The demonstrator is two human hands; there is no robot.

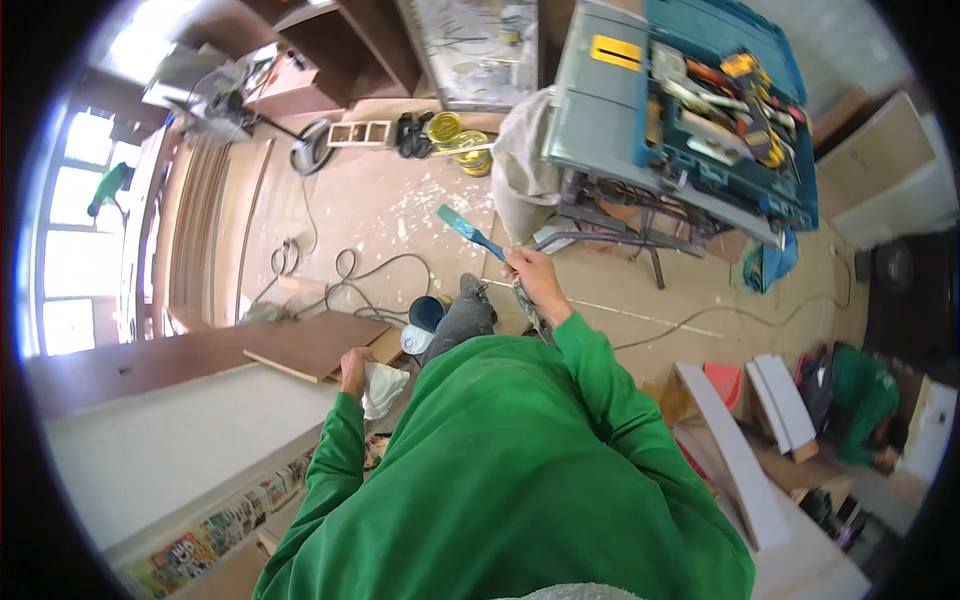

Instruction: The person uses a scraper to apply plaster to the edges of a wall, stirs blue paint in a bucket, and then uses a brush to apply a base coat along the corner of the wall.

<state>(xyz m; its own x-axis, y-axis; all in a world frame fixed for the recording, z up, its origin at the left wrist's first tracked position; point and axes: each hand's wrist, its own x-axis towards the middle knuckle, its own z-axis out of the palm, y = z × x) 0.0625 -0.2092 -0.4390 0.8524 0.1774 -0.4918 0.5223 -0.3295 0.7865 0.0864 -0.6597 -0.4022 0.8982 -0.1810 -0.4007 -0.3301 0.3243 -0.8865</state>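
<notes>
Blue-green flat tool [468,229] up front in your right grip [537,278]

So you've got your right grip pinching it near the handle end, wide tip aimed forward and left above the paint-spattered floor [380,222]. Your left grip [353,370] is bunched around a crumpled white bundle [383,391], just beside a brown board [322,342]. Further out there are two yellow tubs [474,166], and off to your right a teal toolbox [802,205] full of tools.
</notes>
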